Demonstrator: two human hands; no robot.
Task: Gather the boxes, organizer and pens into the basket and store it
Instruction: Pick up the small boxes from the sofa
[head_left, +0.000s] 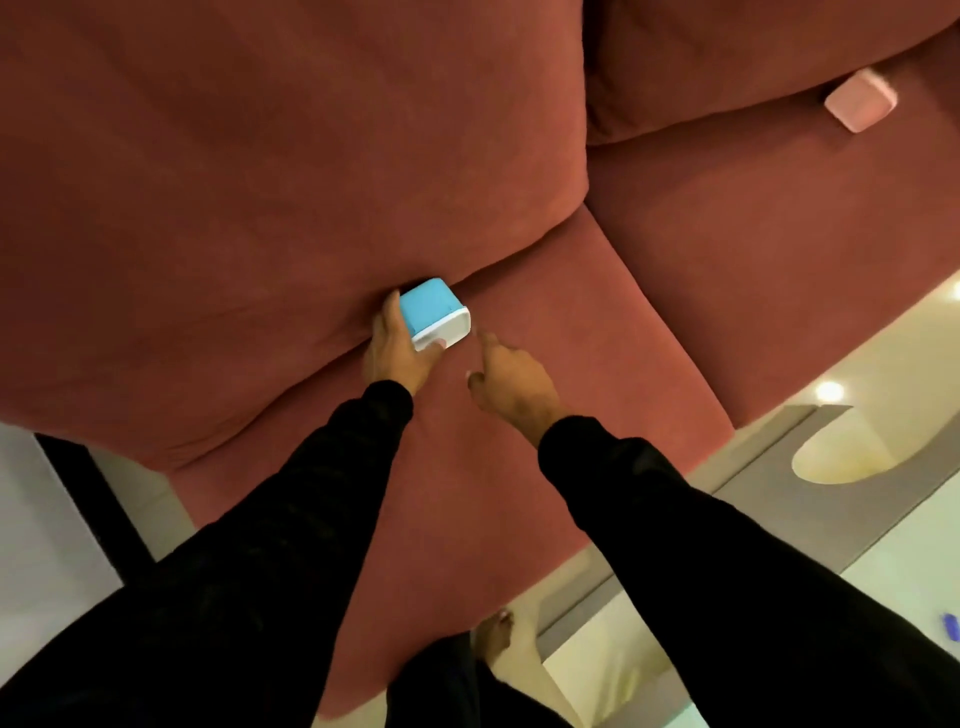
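Two black sleeves (311, 545) fill the lower view, reaching from the person toward a red sofa (260, 156). The left hand (397, 343) grasps a blue box (435, 312) with a white band, thumb on its near face and fingers round the far side, where the box sits wedged at the crease between seat and back cushion. The right hand (511, 387) holds nothing; its forefinger points toward the box, just beside it, with the other fingers loosely curled. A pink box (861, 101) lies well apart on the next seat, against the back cushion. A small blue thing (951, 626) on the floor at the right edge may be a pen, but it is too small to tell. No basket or organizer is in view. Judging by this, the gathering is at an early stage: one box is just being picked up, another waits, and nothing shown has been stored.
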